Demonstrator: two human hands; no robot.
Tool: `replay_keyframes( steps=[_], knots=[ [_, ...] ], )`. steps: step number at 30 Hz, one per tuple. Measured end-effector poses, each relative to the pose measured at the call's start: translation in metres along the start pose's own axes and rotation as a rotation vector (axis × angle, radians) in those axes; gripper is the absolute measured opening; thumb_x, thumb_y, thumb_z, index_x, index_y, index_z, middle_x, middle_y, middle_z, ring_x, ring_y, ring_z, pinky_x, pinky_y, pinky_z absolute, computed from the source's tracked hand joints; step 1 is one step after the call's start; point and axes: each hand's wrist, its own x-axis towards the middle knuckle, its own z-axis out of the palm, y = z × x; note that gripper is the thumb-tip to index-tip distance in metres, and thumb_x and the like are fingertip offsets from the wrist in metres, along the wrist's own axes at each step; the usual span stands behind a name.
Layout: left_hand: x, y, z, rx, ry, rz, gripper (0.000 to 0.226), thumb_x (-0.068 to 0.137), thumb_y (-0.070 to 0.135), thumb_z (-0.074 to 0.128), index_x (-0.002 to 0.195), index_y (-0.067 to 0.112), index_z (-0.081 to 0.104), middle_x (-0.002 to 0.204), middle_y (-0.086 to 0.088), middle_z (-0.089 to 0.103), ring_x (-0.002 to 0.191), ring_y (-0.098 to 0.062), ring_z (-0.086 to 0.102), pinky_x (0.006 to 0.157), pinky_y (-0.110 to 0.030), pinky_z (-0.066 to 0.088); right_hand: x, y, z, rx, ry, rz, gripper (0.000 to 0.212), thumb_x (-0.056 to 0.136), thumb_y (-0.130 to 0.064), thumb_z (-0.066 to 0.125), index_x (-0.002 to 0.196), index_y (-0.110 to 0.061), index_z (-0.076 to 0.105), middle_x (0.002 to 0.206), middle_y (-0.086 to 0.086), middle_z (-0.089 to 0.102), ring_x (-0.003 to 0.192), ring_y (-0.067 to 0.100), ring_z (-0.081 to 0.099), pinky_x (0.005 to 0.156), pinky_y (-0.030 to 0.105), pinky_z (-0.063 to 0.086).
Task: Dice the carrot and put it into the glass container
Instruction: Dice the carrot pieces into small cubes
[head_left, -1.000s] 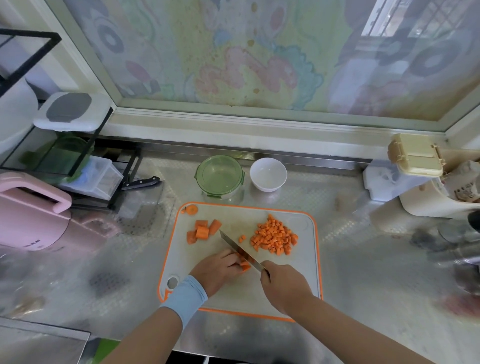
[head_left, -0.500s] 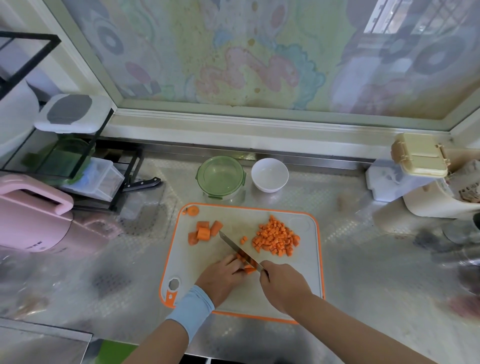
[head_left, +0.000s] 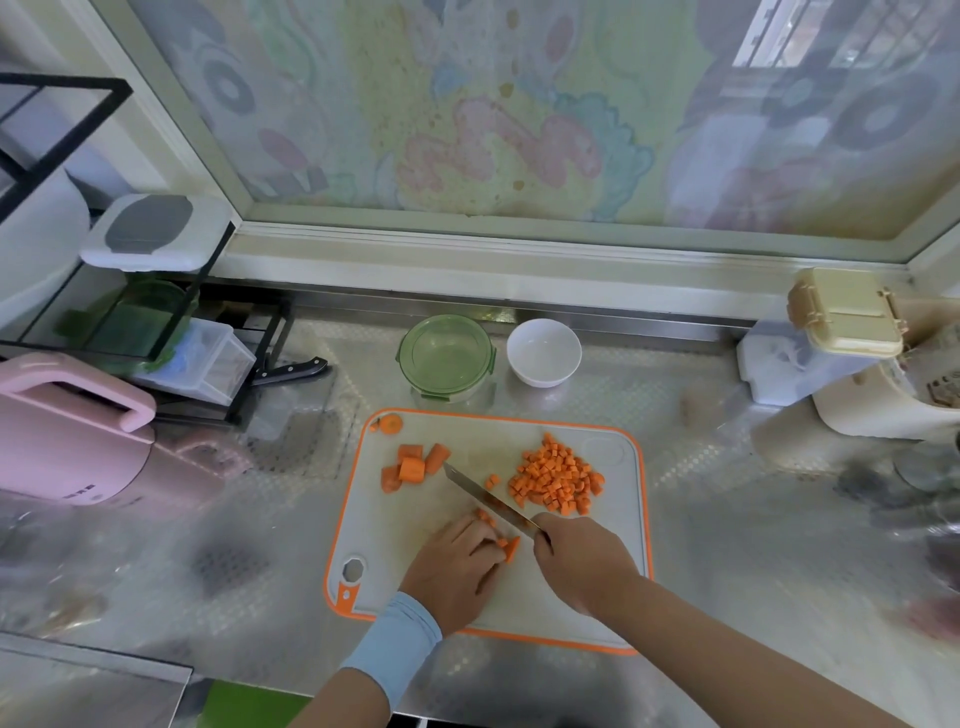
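A white cutting board (head_left: 613, 603) with an orange rim lies on the steel counter. My right hand (head_left: 584, 564) grips a knife (head_left: 488, 501), its blade slanting up-left across the board. My left hand (head_left: 460, 566) holds carrot strips (head_left: 506, 545) down with curled fingers just left of the blade. A heap of diced carrot (head_left: 556, 478) sits on the board's right half. Larger carrot chunks (head_left: 413, 467) lie at its upper left, with a carrot end (head_left: 389, 424) in the corner. The glass container (head_left: 447, 356) with a green lid stands behind the board.
A white bowl (head_left: 544, 352) stands right of the container. A pink appliance (head_left: 67, 441) and a black rack (head_left: 130, 312) with a second knife (head_left: 293, 370) fill the left side. Cream and white containers (head_left: 841, 332) crowd the right. The window sill runs behind.
The knife blade has shifted slightly toward me along the strips, and my left hand's fingers have drawn back with it. More small cut pieces lie by the blade.
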Motion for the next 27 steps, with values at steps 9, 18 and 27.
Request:
replay_keyframes(
  steps=[9, 18, 27],
  knots=[
    [0.018, 0.031, 0.01, -0.127, 0.023, -0.723, 0.034, 0.07, 0.039, 0.072, 0.086, 0.029, 0.043, 0.101, 0.009, 0.045, 0.096, -0.014, 0.041, 0.086, -0.029, 0.043, -0.001, 0.004, -0.003, 0.063, 0.049, 0.022, 0.026, 0.104, -0.029, 0.033, 0.085, -0.027, 0.05, 0.068, -0.007, 0.054, 0.065, 0.014, 0.05, 0.056, 0.03, 0.035],
    [0.013, 0.018, 0.001, -0.226, -0.009, -0.791, 0.053, 0.068, 0.042, 0.074, 0.113, 0.028, 0.05, 0.113, 0.014, 0.044, 0.106, -0.008, 0.038, 0.095, -0.023, 0.037, -0.005, 0.003, 0.0, 0.047, 0.034, 0.003, 0.027, 0.104, -0.029, 0.03, 0.085, -0.025, 0.048, 0.069, -0.006, 0.053, 0.062, 0.014, 0.049, 0.055, 0.03, 0.035],
    [-0.007, 0.012, -0.01, -0.268, -0.108, -0.725, 0.049, 0.082, 0.027, 0.065, 0.125, 0.035, 0.044, 0.125, 0.017, 0.043, 0.117, -0.002, 0.031, 0.108, -0.023, 0.029, -0.008, 0.002, 0.007, 0.029, 0.0, 0.005, 0.025, 0.104, -0.03, 0.03, 0.086, -0.028, 0.047, 0.067, -0.006, 0.052, 0.06, 0.013, 0.048, 0.054, 0.029, 0.035]
  ],
)
